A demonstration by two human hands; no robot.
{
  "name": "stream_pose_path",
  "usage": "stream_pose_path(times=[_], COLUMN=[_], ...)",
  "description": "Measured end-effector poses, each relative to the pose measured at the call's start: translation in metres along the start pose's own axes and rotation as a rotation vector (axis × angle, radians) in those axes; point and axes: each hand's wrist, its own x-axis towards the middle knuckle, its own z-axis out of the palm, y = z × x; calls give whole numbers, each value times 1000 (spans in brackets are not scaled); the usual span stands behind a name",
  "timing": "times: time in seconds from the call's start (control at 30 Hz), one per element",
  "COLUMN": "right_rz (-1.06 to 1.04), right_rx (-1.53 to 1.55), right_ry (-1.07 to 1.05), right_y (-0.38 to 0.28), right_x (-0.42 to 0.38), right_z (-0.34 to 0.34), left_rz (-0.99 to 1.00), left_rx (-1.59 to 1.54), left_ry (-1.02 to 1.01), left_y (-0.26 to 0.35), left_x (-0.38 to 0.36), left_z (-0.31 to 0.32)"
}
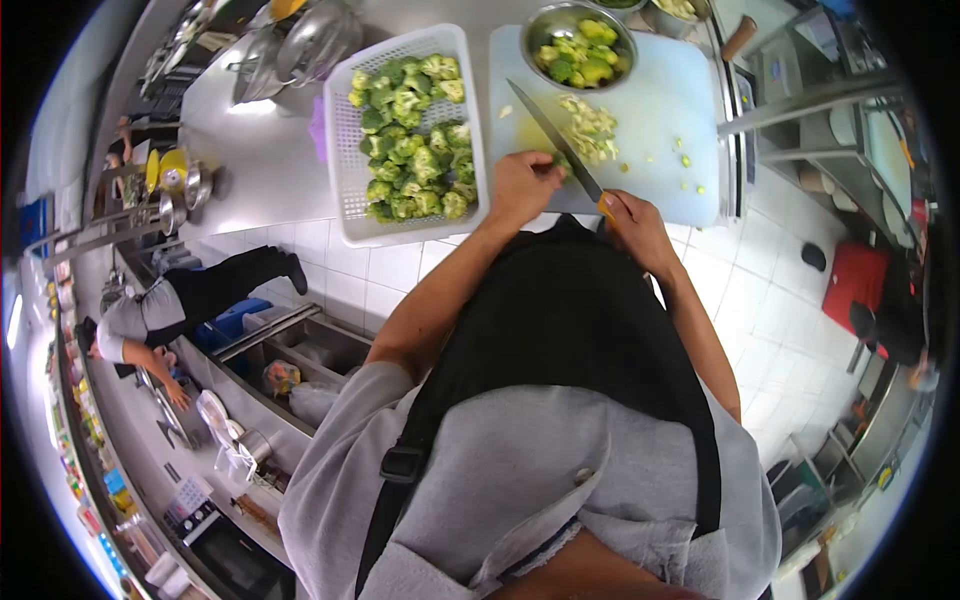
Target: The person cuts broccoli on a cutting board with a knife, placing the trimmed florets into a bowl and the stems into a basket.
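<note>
My right hand (636, 228) is closed round the orange handle of a long knife (549, 132), whose blade lies slantwise over the cutting board (680, 110). Against the blade, my left hand (525, 188) pinches a small green broccoli piece (563, 163) between thumb and fingers. Pale peeled trimmings (590, 130) form a pile just beyond the blade. At the board's far edge stands a steel bowl (535, 70) with green broccoli pieces in it. To the left, a white perforated basket (345, 160) holds many broccoli florets (405, 150).
Steel pot lids (318, 45) lie at the back left of the steel counter (250, 180). A wooden handle (738, 38) sticks out beyond the board's far right corner. One co-worker (150, 310) leans over a counter at left; another person (890, 325) is at far right.
</note>
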Motion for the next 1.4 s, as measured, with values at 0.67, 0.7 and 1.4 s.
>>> stream_pose_path(times=[0.67, 0.7, 1.4], right_rz=[19, 14, -44], right_rx=[14, 24, -61], right_ry=[35, 39, 51], right_y=[2, 3, 6], right_x=[7, 7, 6], right_z=[8, 9, 3], left_rz=[291, 257, 127], left_rx=[1008, 963, -1134], left_ry=[288, 309, -124], left_y=[-60, -58, 43], left_x=[90, 86, 12], left_z=[-274, -273, -168])
